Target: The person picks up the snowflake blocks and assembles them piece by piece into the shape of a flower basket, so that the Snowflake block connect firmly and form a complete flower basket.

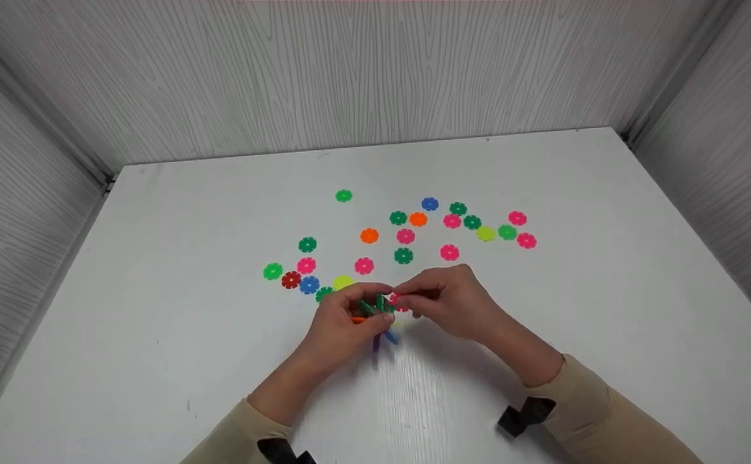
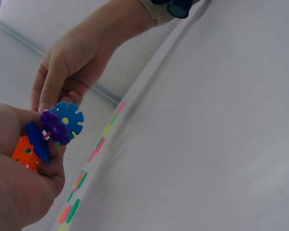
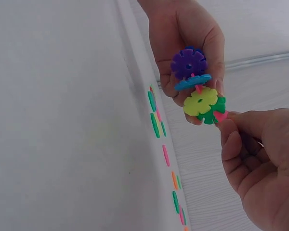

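- Left side of the room: pale wood-grain left panel (image 1: 20,193), running back to a corner with the matching back panel (image 1: 349,77).
- Middle is a plain white table (image 1: 156,322), and the right panel (image 1: 723,116) closes off the other side.
- Loose stuff, starting left: light green disc (image 1: 273,271), dark red disc (image 1: 291,280) and blue disc (image 1: 309,285) sit in a tight little bunch. Just beside them, a yellow disc (image 1: 343,282) is partly blocked by the left hand (image 1: 340,325).
- Further back, a lone green disc (image 1: 343,195) sits well apart from the rest, then an orange disc (image 1: 369,236) nearer the middle.
- More discs trail off right, ending around a bright pink disc (image 1: 526,240).
- Beige sleeves, the right sleeve (image 1: 607,412) with a black wrist gadget (image 1: 523,415) on it.
- Left grip: thumb and fingers curled round a cluster of joined discs (image 3: 200,102), which is between the two hands. They hide its middle from above; orange pokes out left, purple and blue toward the person.
- Right hand (image 1: 452,299): thumb and index pinch the held pink disc (image 3: 221,116) against the cluster's green end. Can't tell if it's slotted in.
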`<state>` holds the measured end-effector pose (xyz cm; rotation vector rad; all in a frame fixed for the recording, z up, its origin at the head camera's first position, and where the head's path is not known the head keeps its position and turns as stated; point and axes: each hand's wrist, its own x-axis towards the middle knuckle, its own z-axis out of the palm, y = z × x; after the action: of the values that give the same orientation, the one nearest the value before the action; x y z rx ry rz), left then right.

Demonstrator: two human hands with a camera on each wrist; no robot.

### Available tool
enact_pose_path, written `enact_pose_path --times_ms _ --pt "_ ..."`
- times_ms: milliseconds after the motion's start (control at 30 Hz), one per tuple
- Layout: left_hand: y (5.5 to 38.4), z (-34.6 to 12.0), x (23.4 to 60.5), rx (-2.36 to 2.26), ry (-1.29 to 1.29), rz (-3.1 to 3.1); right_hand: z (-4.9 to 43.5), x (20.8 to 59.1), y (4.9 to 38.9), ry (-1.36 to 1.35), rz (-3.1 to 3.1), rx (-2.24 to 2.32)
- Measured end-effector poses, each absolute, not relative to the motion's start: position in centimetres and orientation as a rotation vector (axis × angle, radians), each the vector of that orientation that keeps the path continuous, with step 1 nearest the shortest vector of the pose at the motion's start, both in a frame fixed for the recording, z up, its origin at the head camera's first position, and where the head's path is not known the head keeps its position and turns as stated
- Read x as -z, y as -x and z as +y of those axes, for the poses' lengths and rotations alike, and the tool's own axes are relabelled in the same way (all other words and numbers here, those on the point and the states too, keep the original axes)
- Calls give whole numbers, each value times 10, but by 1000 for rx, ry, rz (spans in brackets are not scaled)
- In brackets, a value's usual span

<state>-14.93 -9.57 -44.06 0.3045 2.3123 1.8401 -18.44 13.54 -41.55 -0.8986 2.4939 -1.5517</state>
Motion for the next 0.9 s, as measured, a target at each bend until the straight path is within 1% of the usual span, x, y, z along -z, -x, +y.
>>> enact_pose_path --times_ms 133,233,400,533,700,900 --pt "151 -98 440 -1829 -372 2317 136 415 186 898 2458 1534" --pt "153 -98 441 -1832 -363 2330 141 414 192 864 2443 1546" --pt "155 -97 444 -1897 -236 2354 153 421 218 643 2564 1572" --pt "156 -97 448 -1951 -96 2343 150 435 244 470 2635 1419" --pt "155 -97 448 -1983 0 2336 136 450 264 409 2623 1269" --pt "157 -96 446 -2001 40 2318 129 452 268 373 2666 1109"
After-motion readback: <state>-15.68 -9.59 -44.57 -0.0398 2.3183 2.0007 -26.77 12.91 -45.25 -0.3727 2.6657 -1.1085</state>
